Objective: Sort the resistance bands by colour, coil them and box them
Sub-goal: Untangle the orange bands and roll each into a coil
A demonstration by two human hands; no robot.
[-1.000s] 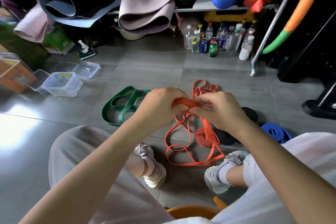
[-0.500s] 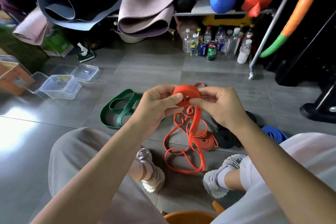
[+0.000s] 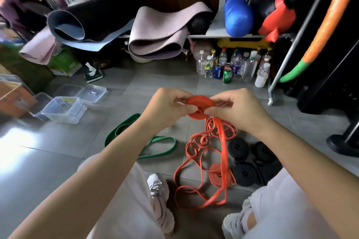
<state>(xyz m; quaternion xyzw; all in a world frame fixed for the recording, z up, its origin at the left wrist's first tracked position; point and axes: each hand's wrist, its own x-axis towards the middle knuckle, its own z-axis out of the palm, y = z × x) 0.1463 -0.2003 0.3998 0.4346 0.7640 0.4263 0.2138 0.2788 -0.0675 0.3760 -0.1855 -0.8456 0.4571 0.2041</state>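
orange band coil [image 3: 200, 105] pinched between left hand [image 3: 167, 107] and right hand [image 3: 239, 109].

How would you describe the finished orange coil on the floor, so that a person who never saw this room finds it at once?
Start at the grey tiled floor between the person's two shoes. Right of the loose orange bands there, and left of the black coils, lies the small orange coil. It is the only orange band on the floor wound into a flat disc; the other orange disc is up in the hands.
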